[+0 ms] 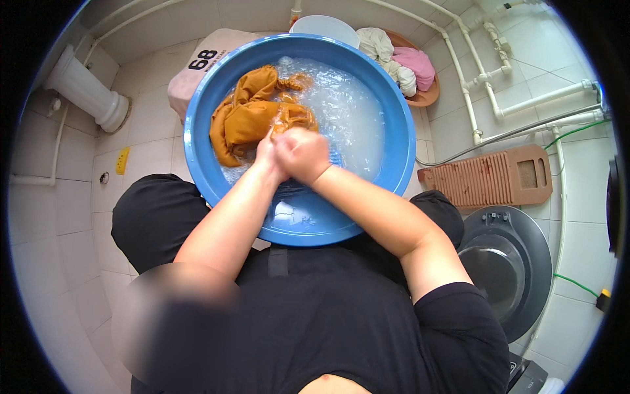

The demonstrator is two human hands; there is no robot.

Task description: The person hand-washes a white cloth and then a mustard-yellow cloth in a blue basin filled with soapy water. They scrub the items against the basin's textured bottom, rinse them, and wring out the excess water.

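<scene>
A big round blue basin (398, 105) stands between my knees, holding cloudy, foamy water. A mustard-coloured garment (248, 125) lies bunched and wet in its left half, partly above the water. Over the middle of the basin my hands press together at the garment's near right edge. My left hand (267, 156) is closed around a fold of it, mostly covered by the other hand. My right hand (303, 152) is fisted against the left one, with the same cloth at its fingers. It is slightly blurred, and the fingertips of both hands are hidden.
Behind the basin are a pale pink printed cloth (190, 82), a white basin (325, 27) and a brown basin (430, 97) of pink and white laundry. On the right are a brown washboard (482, 177), a dark grey basin (541, 269) and white wall pipes (469, 108). A white column (85, 88) stands left.
</scene>
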